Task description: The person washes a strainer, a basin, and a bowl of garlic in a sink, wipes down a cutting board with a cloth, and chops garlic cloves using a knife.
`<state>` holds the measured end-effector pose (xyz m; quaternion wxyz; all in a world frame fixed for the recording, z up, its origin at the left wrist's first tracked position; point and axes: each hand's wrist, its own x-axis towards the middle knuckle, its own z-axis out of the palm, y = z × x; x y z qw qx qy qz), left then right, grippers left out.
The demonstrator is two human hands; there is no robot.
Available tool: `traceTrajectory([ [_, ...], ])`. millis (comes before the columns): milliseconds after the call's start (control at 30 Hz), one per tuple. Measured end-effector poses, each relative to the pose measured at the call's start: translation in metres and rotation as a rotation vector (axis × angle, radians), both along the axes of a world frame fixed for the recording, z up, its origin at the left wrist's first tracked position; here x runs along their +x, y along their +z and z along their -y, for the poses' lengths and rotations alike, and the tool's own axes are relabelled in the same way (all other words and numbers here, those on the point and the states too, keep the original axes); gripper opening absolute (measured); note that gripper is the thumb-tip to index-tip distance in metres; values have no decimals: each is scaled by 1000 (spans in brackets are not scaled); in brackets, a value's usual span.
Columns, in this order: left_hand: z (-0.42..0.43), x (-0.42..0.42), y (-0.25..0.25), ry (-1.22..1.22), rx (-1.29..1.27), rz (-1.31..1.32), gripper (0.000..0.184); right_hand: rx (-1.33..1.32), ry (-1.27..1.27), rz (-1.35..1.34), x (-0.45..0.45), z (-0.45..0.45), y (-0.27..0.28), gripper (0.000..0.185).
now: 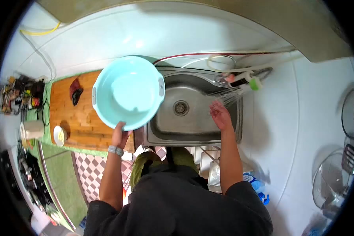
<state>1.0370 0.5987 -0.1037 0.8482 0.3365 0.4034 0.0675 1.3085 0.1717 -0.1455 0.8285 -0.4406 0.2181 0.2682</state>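
A light turquoise plastic basin (131, 92) with grey-edged handles is tilted so its inside faces me, partly over the wooden board and the left edge of the sink. My left hand (121, 135) grips its near rim, thumb on the inner side. On the right, my right hand (221, 116) holds nothing; its fingers are loosely apart in a spray of water. That spray comes from a faucet (242, 80) with a white and green end, at the back right of the steel sink (192, 133). Around the sink drain (181, 108) I see bare metal.
A wooden board (80, 126) lies left of the sink, carrying a dark red bag-like item (76, 91). Near its left edge is a small white bowl (59, 136) with pale yellow pieces. A strainer (330, 177) and a slotted turner (349, 157) hang at the right wall.
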Motion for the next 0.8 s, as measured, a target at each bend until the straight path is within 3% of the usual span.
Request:
traceTrajectory([
  [33, 7, -4, 19, -106, 67, -134, 21, -38, -2, 5, 5, 4, 1, 35],
  [67, 25, 0, 35, -47, 115, -229, 19, -168, 32, 113, 12, 11, -3, 29],
  [100, 25, -10, 35, -131, 71, -182, 30, -163, 21, 116, 18, 14, 4, 29],
  [167, 47, -15, 46, -216, 84, -213, 38, -624, -30, 414, 33, 19, 17, 25],
  [233, 66, -10, 45, -305, 138, -233, 43, -1363, 231, 815, 67, 30, 21, 35],
  [267, 71, -8, 42, -400, 152, -321, 53, -1284, 152, 1074, 78, 23, 28, 45],
  [333, 88, 7, 38, -473, 112, -285, 53, -1464, 221, 1401, 110, 18, 26, 63],
  [400, 106, 23, 33, -532, 111, -285, 54, -1739, 394, 1457, 141, 17, 17, 71],
  [500, 120, 41, 24, -615, 93, -291, 56, -2036, 550, 1186, 177, 14, -9, 75],
  [633, 136, 61, 20, -678, 121, -346, 56, -1846, 454, 1076, 189, 8, -35, 56],
  [700, 139, 65, 20, -695, 69, -300, 56, -1856, 512, 1061, 179, 6, -20, 42],
  [733, 139, 66, 17, -730, 75, -327, 57, -1826, 558, 906, 166, -2, 3, 38],
  [800, 141, 64, 9, -730, 60, -333, 57, -1851, 494, 1032, 153, 4, 3, 39],
])
